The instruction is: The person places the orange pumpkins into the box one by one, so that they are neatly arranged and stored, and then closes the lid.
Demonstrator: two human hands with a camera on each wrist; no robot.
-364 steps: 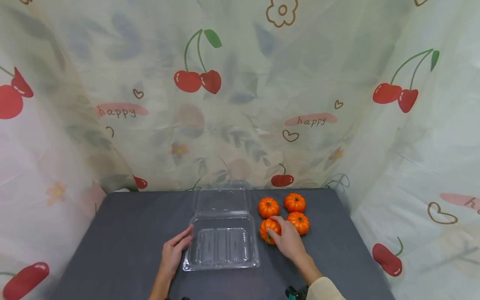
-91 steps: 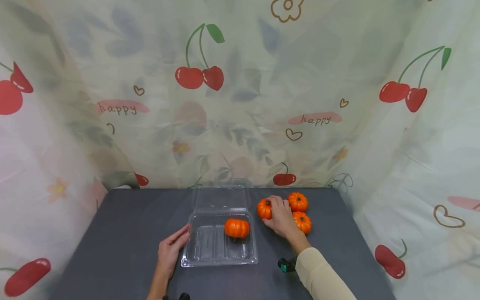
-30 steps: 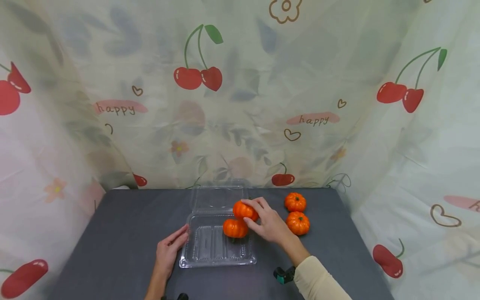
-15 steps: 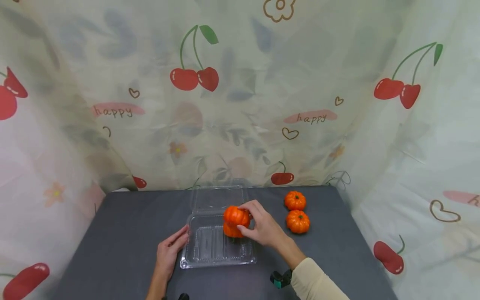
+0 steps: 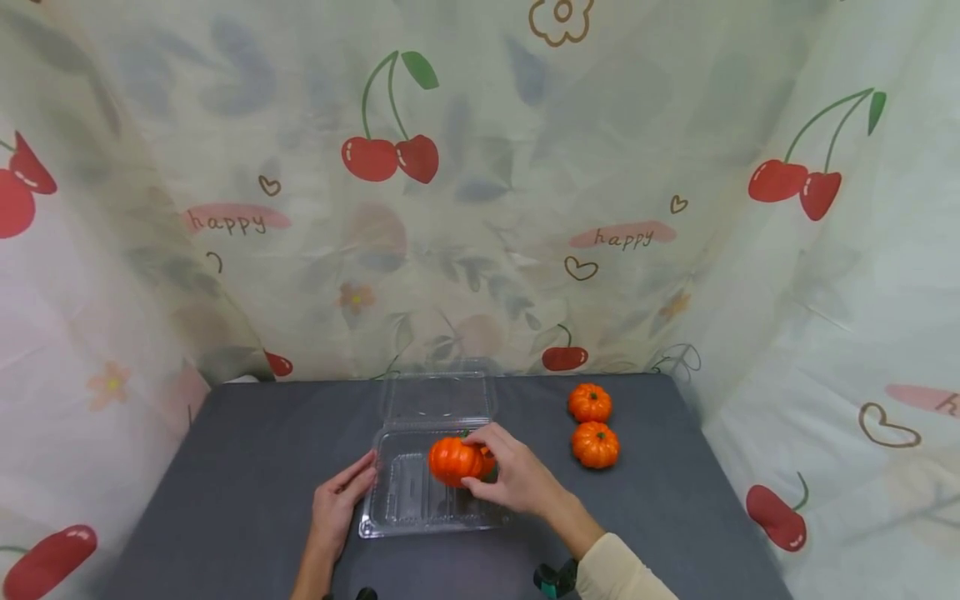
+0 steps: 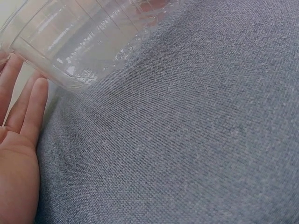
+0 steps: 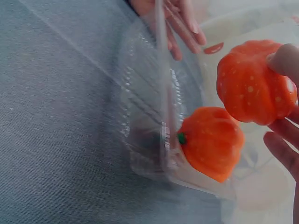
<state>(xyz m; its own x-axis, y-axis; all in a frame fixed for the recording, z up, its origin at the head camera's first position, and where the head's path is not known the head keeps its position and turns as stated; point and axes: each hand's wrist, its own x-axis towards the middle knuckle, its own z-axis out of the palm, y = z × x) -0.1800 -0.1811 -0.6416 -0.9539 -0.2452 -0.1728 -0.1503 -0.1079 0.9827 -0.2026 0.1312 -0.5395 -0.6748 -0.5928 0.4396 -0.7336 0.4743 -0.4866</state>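
While the right hand (image 5: 519, 477) has its thumb and fingers clamped on a glossy orange, ribbed, round pumpkin (image 5: 452, 461), we see it held over the base of a clear, rectangular plastic container (image 5: 435, 529). We read that side grip as a way to keep the pumpkin's underside free. The left hand (image 5: 337, 503) grips nothing: its fingers lie straight against the container's left wall, likely so that the light shell cannot slide. We find the container in from the middle of the far edge of the dark grey, cloth-covered table (image 5: 262, 500), its clear hinged lid (image 5: 438, 398) folded back toward that edge, which we think leaves the base reachable from above. A 2nd orange, ribbed pumpkin (image 7: 212, 144) sits inside, toward the container's right; we cannot tell whether these 2 touch. Near the table's far right corner, 2 more orange, ribbed pumpkins (image 5: 596, 445) stand close together, probably for easy reach.
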